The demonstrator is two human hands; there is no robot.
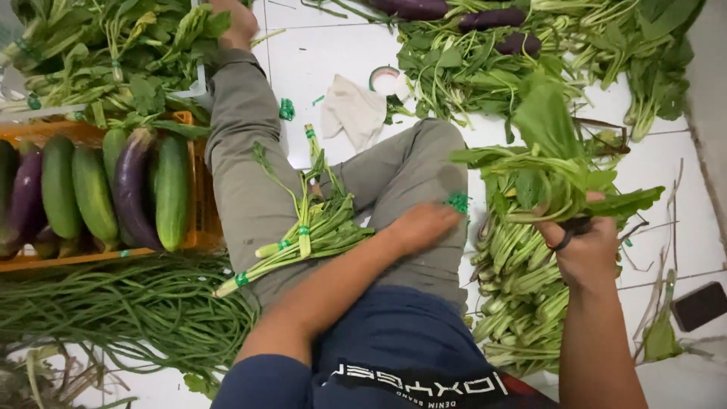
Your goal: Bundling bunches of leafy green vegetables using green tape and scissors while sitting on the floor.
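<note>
I sit on a white tiled floor with my legs stretched out. My right hand is closed around a bunch of leafy greens, held upright above a pile of green stalks. My left hand rests on my right knee and pinches a small green tie. Tied bundles of greens lie across my left thigh, bound with green ties.
An orange crate at left holds cucumbers and purple eggplants. Long beans lie in front of it. More greens and eggplants lie at the top, a white cloth between my legs, a dark phone at right.
</note>
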